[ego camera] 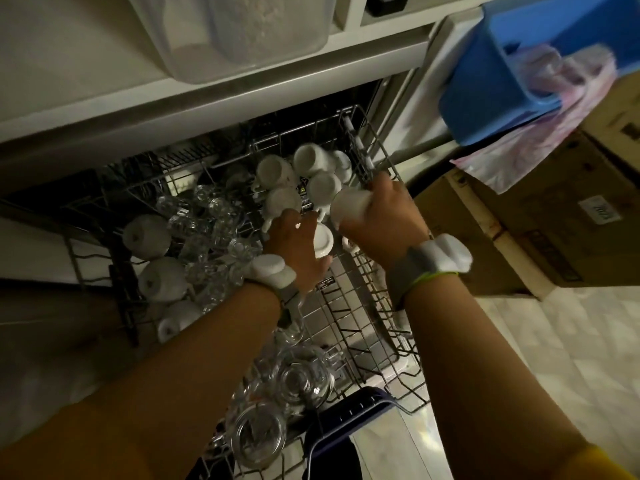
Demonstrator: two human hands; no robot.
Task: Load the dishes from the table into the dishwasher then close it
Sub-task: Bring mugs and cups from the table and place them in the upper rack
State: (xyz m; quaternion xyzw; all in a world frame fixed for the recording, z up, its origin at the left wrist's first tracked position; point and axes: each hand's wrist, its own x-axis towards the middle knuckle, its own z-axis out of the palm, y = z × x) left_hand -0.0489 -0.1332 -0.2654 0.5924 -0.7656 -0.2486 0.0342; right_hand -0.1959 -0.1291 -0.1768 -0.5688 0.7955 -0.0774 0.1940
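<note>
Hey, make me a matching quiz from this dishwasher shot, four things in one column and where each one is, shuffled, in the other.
Things:
1. blue basket
2. clear glass jar
3. white cup in the right hand
4. cardboard box

Places:
A. on the floor, right of the rack
B. held over the rack's right side
C. up at the top right, with a plastic bag hanging from it
D. at the near end of the rack, bottom of the view

Pairs: 1-C, 2-D, 3-B, 4-A
</note>
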